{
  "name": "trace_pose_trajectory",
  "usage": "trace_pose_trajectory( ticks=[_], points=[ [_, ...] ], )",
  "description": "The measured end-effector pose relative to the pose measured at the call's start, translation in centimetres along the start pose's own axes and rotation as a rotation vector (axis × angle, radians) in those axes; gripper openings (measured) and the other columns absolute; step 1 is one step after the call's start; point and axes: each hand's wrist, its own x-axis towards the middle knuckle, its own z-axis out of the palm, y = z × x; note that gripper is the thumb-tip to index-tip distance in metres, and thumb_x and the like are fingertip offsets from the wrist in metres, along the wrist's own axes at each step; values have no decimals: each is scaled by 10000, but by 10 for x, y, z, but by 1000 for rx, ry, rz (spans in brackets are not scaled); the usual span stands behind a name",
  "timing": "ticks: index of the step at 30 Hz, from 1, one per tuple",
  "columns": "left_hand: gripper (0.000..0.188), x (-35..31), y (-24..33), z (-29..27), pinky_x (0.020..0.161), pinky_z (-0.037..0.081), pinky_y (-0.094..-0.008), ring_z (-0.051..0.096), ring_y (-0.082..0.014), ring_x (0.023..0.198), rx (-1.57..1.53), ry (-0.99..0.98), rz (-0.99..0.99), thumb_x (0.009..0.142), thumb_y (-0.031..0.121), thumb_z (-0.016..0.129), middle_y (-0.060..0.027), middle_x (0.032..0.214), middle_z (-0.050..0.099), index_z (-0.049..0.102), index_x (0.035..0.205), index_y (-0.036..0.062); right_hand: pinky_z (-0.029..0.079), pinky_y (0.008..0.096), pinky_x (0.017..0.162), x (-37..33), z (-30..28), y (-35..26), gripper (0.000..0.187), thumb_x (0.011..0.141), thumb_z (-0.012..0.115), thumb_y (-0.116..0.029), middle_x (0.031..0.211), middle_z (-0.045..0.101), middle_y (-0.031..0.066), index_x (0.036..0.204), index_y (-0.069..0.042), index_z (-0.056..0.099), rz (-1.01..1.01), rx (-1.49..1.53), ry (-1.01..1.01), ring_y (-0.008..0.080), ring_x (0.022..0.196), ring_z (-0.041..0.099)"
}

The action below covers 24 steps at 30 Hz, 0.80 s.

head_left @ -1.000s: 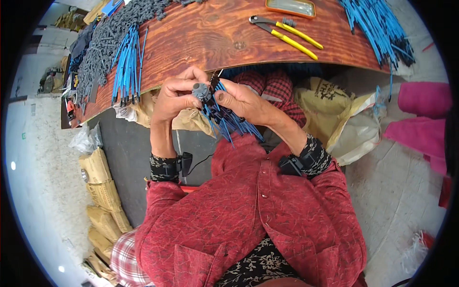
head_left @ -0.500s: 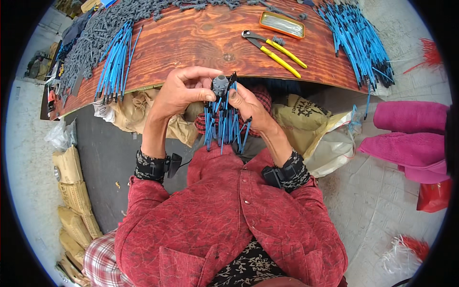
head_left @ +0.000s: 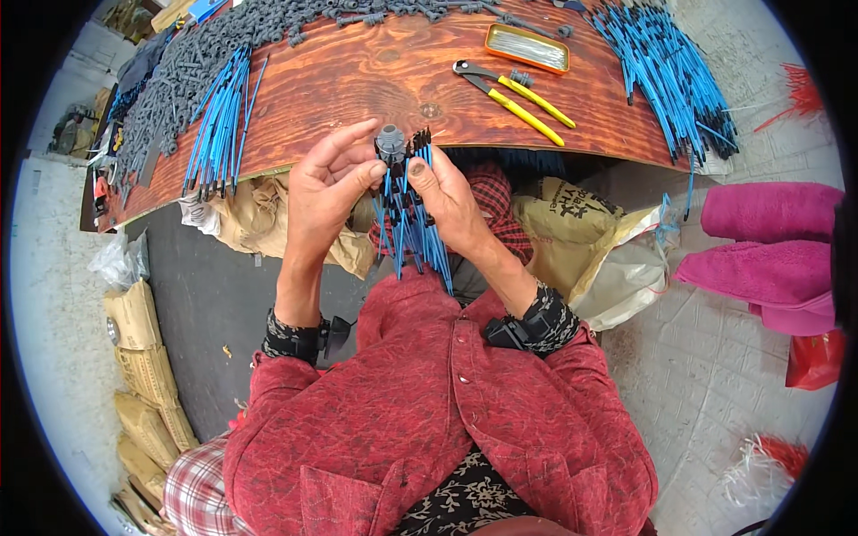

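My right hand (head_left: 447,196) is closed around a loose bundle of thin blue sticks (head_left: 416,237) with black ends, which hang down over my lap. Its thumb presses on the sticks near their upper ends. A grey ribbed plastic fitting (head_left: 391,143) with a round top sits at the left of the bundle, above some of the sticks. Beside it is my left hand (head_left: 335,183), its index finger stretched out and parted from the thumb. The left thumb tip lies against or very near the fitting's lower side; its other fingers are half curled and partly hidden.
On the wooden table (head_left: 357,85) lie yellow-handled pliers (head_left: 514,100), an orange-rimmed tin (head_left: 527,47) of thin pins, and a heap of grey fittings (head_left: 170,107). Blue sticks are piled at the left (head_left: 219,125) and right (head_left: 666,85). Sacks (head_left: 572,223) stand under the edge.
Both hands, the bundle and the grey fitting have shifted slightly left. My left index finger has come away from the fitting's top, and the fitting now stands with its round top up.
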Motion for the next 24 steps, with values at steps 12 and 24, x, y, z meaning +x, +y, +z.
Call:
trace_pose_trajectory(
  ticks=[12, 24],
  points=[
    [591, -15, -8, 10, 849, 535, -235, 637, -105, 967, 80, 102, 156, 839, -27, 773, -95, 1132, 672, 547, 1385, -13, 461, 456, 645, -4, 23, -12, 337, 1052, 495, -338, 819, 611, 221, 1042, -3, 525, -72, -288, 178, 422, 754, 619],
    [538, -15, -9, 5, 942, 502, -281, 633, -163, 1094, 150, 130, 143, 887, 45, 745, -118, 1218, 661, 537, 1369, -74, 440, 547, 703, -1, 10, -27, 317, 1041, 461, -289, 869, 613, 263, 965, 13, 521, -61, -381, -15, 483, 848, 605]
  ],
)
